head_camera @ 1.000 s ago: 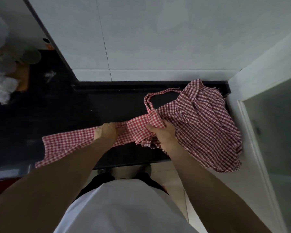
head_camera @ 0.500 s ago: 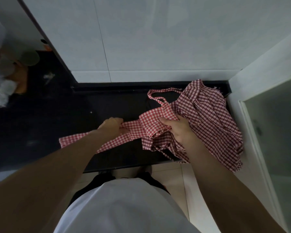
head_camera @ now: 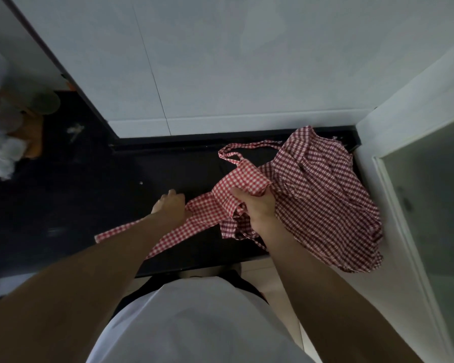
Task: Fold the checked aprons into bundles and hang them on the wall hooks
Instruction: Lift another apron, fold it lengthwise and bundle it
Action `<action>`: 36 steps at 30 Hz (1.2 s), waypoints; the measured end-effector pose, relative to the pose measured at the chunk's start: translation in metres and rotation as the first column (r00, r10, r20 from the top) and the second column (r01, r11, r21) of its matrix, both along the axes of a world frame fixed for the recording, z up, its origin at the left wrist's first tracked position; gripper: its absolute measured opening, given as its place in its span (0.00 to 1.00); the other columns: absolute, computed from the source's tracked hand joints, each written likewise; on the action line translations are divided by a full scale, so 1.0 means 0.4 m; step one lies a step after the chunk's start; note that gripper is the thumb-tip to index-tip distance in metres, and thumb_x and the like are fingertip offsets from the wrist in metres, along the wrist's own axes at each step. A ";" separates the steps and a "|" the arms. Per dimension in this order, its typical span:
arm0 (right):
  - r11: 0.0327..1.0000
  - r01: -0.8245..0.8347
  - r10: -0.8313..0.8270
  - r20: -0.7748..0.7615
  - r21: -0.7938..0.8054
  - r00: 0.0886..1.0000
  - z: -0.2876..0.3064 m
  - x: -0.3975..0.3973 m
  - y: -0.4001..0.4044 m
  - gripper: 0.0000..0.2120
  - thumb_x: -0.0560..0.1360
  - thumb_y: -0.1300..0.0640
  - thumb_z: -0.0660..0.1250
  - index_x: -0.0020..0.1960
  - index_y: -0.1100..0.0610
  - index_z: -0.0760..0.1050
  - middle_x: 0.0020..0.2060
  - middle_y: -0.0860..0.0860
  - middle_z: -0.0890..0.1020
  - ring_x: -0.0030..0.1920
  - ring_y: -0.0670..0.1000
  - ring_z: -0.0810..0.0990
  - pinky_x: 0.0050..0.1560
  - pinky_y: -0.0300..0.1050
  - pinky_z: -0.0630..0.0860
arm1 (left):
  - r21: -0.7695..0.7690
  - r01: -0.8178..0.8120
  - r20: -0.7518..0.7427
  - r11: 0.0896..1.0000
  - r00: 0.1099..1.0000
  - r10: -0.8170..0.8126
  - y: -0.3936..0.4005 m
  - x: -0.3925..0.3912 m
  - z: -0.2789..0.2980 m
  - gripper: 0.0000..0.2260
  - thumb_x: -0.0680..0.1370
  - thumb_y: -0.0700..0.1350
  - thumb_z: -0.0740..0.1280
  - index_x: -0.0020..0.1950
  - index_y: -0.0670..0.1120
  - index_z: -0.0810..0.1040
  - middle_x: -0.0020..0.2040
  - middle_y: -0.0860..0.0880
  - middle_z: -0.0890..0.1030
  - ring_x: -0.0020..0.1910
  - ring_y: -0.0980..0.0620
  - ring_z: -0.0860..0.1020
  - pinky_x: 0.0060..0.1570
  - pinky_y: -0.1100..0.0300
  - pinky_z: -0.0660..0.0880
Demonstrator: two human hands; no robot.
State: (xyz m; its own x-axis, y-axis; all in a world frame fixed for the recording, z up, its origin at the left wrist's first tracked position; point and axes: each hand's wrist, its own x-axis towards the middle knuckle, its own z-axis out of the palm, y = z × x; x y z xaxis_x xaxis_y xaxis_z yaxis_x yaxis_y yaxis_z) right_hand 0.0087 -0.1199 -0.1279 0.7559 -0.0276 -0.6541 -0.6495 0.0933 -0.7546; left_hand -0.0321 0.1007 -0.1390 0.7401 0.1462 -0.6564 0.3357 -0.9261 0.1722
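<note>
Aprons — two: bright red checked apron (head_camera: 243, 182) gripped by right hand (head_camera: 257, 205), left hand (head_camera: 169, 205) pinching its strap; dark red checked apron (head_camera: 325, 200) heaped on black counter (head_camera: 168, 166). No writing.

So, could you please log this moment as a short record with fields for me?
setting: black countertop below a white tiled wall
bright red checked apron: partly bundled, its strip trailing left across the counter
dark red checked apron: crumpled at the right, draped over the counter edge
right hand: grip closed on the bright apron's folded part
left hand: holds the strip
hooks: not in view
</note>
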 end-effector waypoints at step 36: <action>0.744 0.607 -0.656 0.134 0.278 0.743 0.407 0.232 -0.269 0.24 0.80 0.41 0.64 0.65 0.60 0.70 0.51 0.57 0.82 0.46 0.58 0.84 0.39 0.51 0.82 | -0.879 -0.136 -0.287 0.456 0.917 -0.278 -0.254 0.200 0.292 0.29 0.72 0.50 0.75 0.72 0.51 0.70 0.65 0.52 0.79 0.65 0.50 0.76 0.61 0.54 0.72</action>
